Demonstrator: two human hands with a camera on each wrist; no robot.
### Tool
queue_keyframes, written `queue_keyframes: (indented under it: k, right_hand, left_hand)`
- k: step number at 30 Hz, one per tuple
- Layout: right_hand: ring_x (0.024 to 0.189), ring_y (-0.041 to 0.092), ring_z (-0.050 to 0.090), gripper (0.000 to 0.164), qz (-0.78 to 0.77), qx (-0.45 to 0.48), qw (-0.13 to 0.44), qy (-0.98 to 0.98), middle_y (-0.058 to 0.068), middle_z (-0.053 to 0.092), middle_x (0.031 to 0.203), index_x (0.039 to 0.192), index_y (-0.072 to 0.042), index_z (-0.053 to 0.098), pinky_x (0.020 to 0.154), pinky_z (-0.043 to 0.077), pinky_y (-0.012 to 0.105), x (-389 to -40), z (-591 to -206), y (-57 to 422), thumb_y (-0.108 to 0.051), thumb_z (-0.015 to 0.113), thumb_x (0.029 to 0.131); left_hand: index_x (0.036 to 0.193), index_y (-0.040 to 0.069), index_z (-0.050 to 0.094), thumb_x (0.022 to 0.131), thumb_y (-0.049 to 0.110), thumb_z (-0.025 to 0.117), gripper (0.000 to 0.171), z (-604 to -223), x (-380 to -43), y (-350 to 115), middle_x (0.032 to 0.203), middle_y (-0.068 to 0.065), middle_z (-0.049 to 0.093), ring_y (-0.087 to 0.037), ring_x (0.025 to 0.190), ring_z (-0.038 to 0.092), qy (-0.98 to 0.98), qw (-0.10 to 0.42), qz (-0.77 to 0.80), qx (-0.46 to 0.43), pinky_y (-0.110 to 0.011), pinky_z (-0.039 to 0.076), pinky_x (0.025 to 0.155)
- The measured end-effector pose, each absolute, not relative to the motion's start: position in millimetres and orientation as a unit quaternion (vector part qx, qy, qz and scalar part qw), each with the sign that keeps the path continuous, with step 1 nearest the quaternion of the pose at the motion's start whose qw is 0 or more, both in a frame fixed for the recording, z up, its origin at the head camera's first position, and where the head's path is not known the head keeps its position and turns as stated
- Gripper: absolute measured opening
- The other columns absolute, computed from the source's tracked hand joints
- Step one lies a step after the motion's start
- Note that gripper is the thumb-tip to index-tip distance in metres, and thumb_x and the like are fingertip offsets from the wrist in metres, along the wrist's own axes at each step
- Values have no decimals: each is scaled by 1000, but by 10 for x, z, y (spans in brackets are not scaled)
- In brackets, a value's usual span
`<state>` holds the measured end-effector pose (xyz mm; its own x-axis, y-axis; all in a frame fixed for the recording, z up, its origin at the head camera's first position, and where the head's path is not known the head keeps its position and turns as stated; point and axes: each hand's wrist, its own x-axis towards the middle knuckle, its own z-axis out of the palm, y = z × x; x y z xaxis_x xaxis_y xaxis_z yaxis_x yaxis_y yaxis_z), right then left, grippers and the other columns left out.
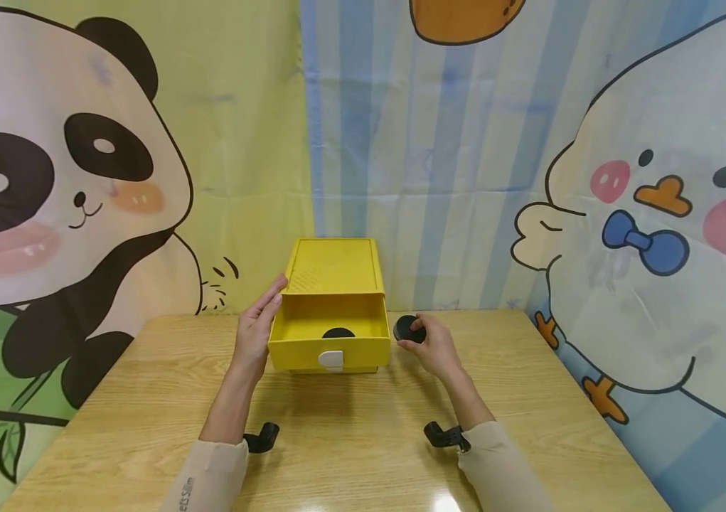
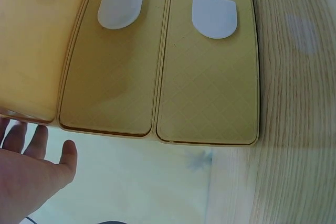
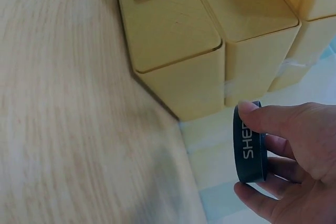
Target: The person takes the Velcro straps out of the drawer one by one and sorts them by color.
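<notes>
A yellow drawer cabinet (image 1: pixel 337 264) stands at the back of the table with its top drawer (image 1: pixel 301 353) pulled out. Part of a black round object (image 1: pixel 338 333) shows inside, its lower part hidden by the drawer front. My left hand (image 1: pixel 255 334) rests against the cabinet's left side, fingers extended; its fingers (image 2: pixel 38 142) also show in the left wrist view. To the right of the drawer, my right hand (image 1: pixel 433 346) pinches a black round disc (image 3: pixel 250 145) by its rim, between thumb and fingers. White letters beginning "SHE" run along its edge.
Two closed drawers (image 2: pixel 113 77) with white tabs sit below the pulled-out one. The wooden table (image 1: pixel 343 441) ends at a cloth backdrop (image 1: pixel 465 178) with a panda and a chick. A black wrist camera mount is on each forearm.
</notes>
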<state>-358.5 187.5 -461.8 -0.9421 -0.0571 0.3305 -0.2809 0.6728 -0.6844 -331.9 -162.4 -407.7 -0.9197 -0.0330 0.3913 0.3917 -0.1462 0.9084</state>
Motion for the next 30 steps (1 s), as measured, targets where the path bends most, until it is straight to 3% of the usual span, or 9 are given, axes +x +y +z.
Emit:
queue_keyframes:
  k: [9,16,19,30]
  right_hand:
    - [139,43,52,33,404,89,94,-906,21,55,151,111,-2,67,112,49,56,-3622,-4770,1790,-17,86,88]
    - [110,31,63,34,389,88,78,-914,17,69,120,109,-4,66,95,55,50,-3627,-4880,1802,-19,87,87]
    - [106,31,64,34,379,87,77,-918,16,69,116,108,-4,66,93,55,50,-3642,-4911,1821,-20,87,87]
    - [107,34,67,33,343,62,67,-935,17,72,117,108,-6,67,93,56,51,-3671,-4966,1816,-22,87,87]
  left_hand:
    - [152,15,55,110,33,55,46,-4079,-3309,-1632,164,5,44,-7,156,31,-641,142,-742,-139,-37,20,132]
    - [153,15,54,110,34,54,47,-4075,-3303,-1626,166,2,42,-7,157,29,-643,141,-738,-146,-39,19,133]
    - [153,15,55,110,33,54,46,-4073,-3307,-1629,166,3,42,-7,156,30,-644,143,-737,-145,-38,20,133]
    - [153,15,54,111,34,53,47,-4091,-3314,-1643,166,3,41,-7,157,29,-648,142,-734,-145,-38,19,133]
